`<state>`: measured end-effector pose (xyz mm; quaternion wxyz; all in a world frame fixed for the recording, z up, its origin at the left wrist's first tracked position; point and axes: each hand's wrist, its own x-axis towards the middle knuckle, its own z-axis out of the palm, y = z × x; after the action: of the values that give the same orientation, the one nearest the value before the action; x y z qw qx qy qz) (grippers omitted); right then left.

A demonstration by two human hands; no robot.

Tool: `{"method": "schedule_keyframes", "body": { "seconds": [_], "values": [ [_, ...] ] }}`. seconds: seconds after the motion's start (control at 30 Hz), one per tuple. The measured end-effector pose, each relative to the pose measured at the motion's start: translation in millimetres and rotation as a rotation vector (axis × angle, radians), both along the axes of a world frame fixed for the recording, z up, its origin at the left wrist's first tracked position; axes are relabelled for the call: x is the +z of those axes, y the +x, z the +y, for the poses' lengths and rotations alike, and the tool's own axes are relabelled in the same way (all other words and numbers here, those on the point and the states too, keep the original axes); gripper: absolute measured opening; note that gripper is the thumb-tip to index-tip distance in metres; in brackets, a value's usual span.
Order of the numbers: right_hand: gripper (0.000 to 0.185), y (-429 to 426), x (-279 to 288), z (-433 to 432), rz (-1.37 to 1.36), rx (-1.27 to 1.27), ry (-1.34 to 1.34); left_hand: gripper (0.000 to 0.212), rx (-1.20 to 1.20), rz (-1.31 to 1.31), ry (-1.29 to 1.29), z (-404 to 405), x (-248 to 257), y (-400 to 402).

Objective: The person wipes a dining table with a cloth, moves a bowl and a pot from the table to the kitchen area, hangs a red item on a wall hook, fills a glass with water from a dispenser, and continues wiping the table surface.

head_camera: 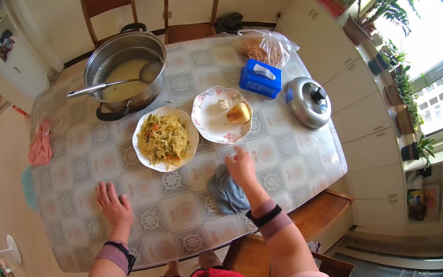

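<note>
My left hand (114, 205) rests palm down with fingers apart on the patterned tablecloth (181, 213), holding nothing. Beside the crumpled blue-grey cloth (224, 192), my right hand (241, 167) reaches out over the table, its fingers apart and partly curled, with nothing visible in it. Just beyond that hand is a floral plate (216, 127) bearing a yellowish piece of food (239, 113) and a small pale lump (224, 104). Left of it, a scalloped white plate holds shredded vegetables (166, 139). A steel pot (152, 86) of pale liquid stands behind, a ladle (103, 86) lying across its rim.
A blue tissue box (261, 79), a domed metal lid (308, 103) and a plastic bag of brown food (266, 49) stand toward the far right. A pink cloth (40, 147) lies at the left edge. Wooden chairs (191, 4) surround the table; potted plants (405, 117) line the windowsill.
</note>
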<state>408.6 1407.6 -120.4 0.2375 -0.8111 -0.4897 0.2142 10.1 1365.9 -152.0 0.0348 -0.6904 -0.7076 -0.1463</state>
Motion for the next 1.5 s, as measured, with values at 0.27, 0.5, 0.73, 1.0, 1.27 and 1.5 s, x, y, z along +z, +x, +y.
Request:
{"method": "schedule_keyframes", "body": {
  "seconds": [0.27, 0.5, 0.73, 1.0, 1.27, 1.5],
  "values": [
    [0.042, -22.4, 12.9, -80.6, -0.341, 0.52, -0.039, 0.056, -0.026, 0.006, 0.027, 1.6, -2.0, 0.2],
    [0.029, 82.5, 68.2, 22.8, -0.161, 0.137, 0.305, 0.056, -0.021, 0.018, 0.012, -1.4, -3.8, -1.0],
    [0.05, 183.0, 16.3, 118.3, -0.542, 0.234, 0.148, 0.055, -0.038, 0.021, -0.039, 2.1, 7.1, 2.5],
    [0.044, 156.0, -6.8, 100.5, -0.541, 0.334, 0.037, 0.054, -0.046, 0.033, 0.0, -3.0, 0.5, -3.3],
    [0.036, 56.8, -10.4, -57.3, -0.34, 0.706, 0.068, 0.054, -0.047, -0.007, 0.072, 2.8, -5.9, 0.9],
    [0.037, 56.5, 34.4, -56.0, 0.03, 0.547, 0.192, 0.054, -0.032, 0.01, 0.036, -1.1, -6.8, -4.3]
  ]
}}
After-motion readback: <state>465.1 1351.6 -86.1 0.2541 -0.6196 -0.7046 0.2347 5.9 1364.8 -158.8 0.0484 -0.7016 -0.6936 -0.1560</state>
